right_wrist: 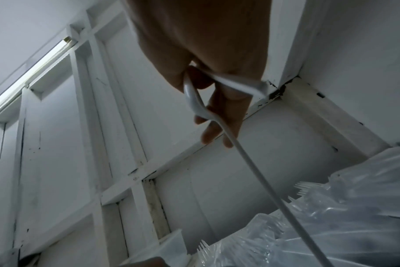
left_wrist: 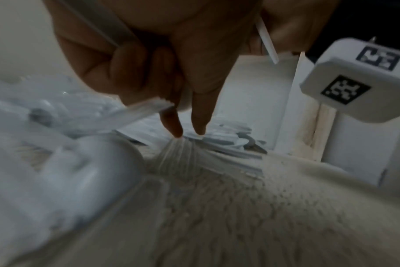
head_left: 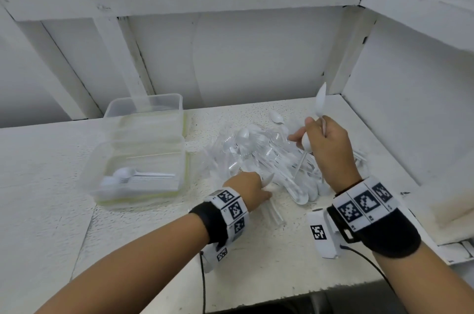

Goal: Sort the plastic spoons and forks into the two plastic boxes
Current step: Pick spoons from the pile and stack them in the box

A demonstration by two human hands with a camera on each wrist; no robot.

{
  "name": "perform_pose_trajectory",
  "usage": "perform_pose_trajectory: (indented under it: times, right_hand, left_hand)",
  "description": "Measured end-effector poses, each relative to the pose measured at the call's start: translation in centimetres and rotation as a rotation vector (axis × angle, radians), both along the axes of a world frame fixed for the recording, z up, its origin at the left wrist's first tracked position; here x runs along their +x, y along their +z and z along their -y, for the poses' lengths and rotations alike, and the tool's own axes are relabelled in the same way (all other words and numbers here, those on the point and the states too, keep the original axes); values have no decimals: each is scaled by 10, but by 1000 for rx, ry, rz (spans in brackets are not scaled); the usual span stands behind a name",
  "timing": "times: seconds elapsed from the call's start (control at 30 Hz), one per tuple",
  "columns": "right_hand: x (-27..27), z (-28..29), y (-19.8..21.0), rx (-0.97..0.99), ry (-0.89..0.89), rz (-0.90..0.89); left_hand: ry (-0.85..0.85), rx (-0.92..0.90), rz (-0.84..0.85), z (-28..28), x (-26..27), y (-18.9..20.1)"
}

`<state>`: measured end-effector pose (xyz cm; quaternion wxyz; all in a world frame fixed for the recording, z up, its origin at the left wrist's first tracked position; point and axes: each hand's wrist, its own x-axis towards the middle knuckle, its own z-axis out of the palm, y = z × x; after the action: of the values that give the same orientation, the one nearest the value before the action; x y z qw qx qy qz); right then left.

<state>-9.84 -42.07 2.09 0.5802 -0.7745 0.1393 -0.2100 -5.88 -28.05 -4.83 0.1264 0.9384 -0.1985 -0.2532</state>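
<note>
A pile of white and clear plastic spoons and forks (head_left: pixel 259 154) lies mid-table, some in clear wrappers. Two clear plastic boxes stand at the left: the far box (head_left: pixel 143 111) looks empty, and the near box (head_left: pixel 138 172) holds a few spoons and forks. My right hand (head_left: pixel 323 139) hovers over the pile's right side and grips two white spoons, one bowl up (head_left: pixel 321 101), one bowl down (head_left: pixel 306 143). The right wrist view shows the right hand (right_wrist: pixel 215 126) curled round a spoon (right_wrist: pixel 194 101). My left hand (head_left: pixel 250 185) is at the pile's near edge, holding white handles (left_wrist: pixel 266 41), two fingers (left_wrist: pixel 200 124) touching cutlery.
The white table (head_left: pixel 256 262) is boxed in by a framed white wall behind and a side panel (head_left: pixel 410 121) on the right. A clear wrapper (head_left: pixel 275 213) lies near my left wrist. A black cable (head_left: pixel 204 288) hangs over the front edge.
</note>
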Motion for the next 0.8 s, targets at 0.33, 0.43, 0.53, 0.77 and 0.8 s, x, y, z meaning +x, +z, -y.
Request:
perform_pose_trajectory:
  times: [0.33, 0.43, 0.53, 0.77, 0.8]
  right_hand:
    - [0, -7, -19, -140, 266, -243]
    - [-3, -9, -30, -99, 283, -279]
    - [-4, -9, -34, -43, 289, -252]
    - [-7, -10, -39, -119, 377, -173]
    - [-8, -10, -42, -138, 377, -182]
  left_hand:
    - [-41, 13, -33, -5, 3, -1]
    - [-118, -5, -45, -10, -3, 2]
    - [-239, 120, -19, -11, -9, 5]
    - [-351, 94, 114, -22, -12, 4]
    - [-352, 49, 131, -23, -12, 4]
